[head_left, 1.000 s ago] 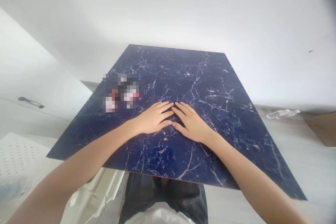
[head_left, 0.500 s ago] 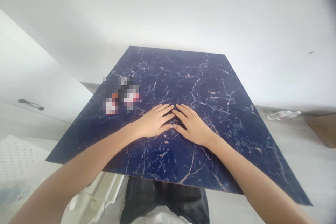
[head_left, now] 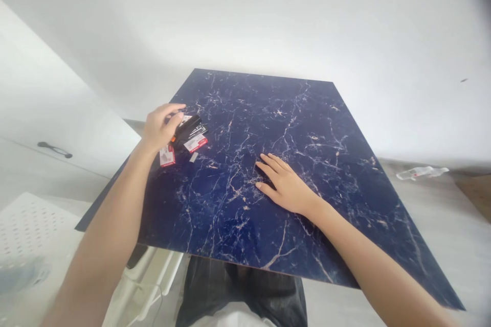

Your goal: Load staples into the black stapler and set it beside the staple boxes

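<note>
My left hand (head_left: 163, 125) is at the table's left side, over the far-left part of a small group of things, its thumb and forefinger bent but apart. Nearest to its fingertips lies a black stapler (head_left: 188, 129), partly hidden by the hand; a bit of orange shows under the thumb side. Two small red-and-white boxes lie by it: one box (head_left: 196, 143) in front of the stapler, the other box (head_left: 168, 156) beside my wrist. A small silvery strip (head_left: 194, 157) is close by. My right hand (head_left: 282, 183) rests flat on the tabletop, fingers spread, holding nothing.
The dark blue marbled table (head_left: 245, 225) stands against a pale wall. On the left are a cabinet door with a dark handle (head_left: 54, 150) and a white perforated surface (head_left: 32, 225). Clear plastic packaging (head_left: 422, 172) lies beyond the table's right edge, near a brown board (head_left: 475, 194).
My left hand has left its place beside the right hand and moved left and away to the stapler and boxes. My right hand stays flat on the table. The view has shifted slightly.
</note>
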{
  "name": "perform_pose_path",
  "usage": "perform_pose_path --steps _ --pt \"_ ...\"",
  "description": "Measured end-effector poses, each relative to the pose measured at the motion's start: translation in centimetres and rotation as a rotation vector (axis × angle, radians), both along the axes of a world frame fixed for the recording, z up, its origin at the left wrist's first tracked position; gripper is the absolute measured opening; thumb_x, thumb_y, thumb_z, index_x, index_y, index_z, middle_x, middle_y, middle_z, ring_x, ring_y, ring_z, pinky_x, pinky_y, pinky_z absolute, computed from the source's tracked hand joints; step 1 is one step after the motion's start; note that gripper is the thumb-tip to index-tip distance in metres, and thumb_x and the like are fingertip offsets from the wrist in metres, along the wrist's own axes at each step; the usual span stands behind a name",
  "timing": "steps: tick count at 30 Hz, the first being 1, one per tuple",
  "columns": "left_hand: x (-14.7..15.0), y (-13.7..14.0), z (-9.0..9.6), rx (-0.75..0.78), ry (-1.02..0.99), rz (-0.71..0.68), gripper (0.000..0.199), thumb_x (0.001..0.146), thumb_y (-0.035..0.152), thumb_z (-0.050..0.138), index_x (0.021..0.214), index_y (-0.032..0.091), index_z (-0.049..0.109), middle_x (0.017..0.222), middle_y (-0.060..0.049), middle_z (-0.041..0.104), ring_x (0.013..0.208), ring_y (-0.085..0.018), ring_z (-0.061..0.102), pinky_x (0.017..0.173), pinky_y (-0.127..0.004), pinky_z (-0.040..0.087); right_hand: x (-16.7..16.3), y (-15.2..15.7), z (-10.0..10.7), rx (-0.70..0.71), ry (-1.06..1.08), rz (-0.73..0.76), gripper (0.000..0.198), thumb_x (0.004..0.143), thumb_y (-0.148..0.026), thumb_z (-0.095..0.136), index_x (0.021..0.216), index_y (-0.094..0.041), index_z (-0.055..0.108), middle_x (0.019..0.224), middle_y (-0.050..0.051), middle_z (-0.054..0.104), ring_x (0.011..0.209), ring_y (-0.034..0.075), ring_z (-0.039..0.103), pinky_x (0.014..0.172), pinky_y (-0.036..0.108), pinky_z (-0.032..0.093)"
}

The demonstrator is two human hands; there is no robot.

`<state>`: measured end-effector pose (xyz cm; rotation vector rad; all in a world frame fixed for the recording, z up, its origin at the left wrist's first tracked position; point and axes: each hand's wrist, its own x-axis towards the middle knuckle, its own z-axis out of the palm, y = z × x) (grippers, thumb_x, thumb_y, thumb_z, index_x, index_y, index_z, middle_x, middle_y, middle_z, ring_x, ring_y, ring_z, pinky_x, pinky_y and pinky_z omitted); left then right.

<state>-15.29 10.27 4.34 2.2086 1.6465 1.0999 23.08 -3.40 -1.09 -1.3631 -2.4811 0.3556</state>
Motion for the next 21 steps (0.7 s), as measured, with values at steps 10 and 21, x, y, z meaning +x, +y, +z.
perform_pose_path --steps 10,21 --pt "0.9 1.3 -3.2 -0.335 -0.154 -0.192 0.062 0.091 0.056 0.056 0.14 0.02 0.069 0.157 -0.007 0.057 0.143 -0.03 0.054 0.121 -0.038 0.042 -0.1 0.0 0.3 -0.002 -0.014 0.006 0.064 0.108 -0.057 0.043 0.159 -0.019 0.049 0.171 0.015 0.035 0.161 0.036 0.026 0.13 0.061 0.029" --pt "7.9 -3.0 -3.3 -0.319 -0.062 -0.518 0.042 0.099 0.039 0.056 0.136 0.025 0.071 0.16 -0.007 0.053 0.149 -0.035 0.044 0.127 -0.058 0.027 -0.1 0.2 0.3 0.052 0.034 0.017 0.057 0.106 -0.05 0.05 0.152 -0.018 0.055 0.166 0.016 0.044 0.157 0.038 0.035 0.127 0.06 0.034"
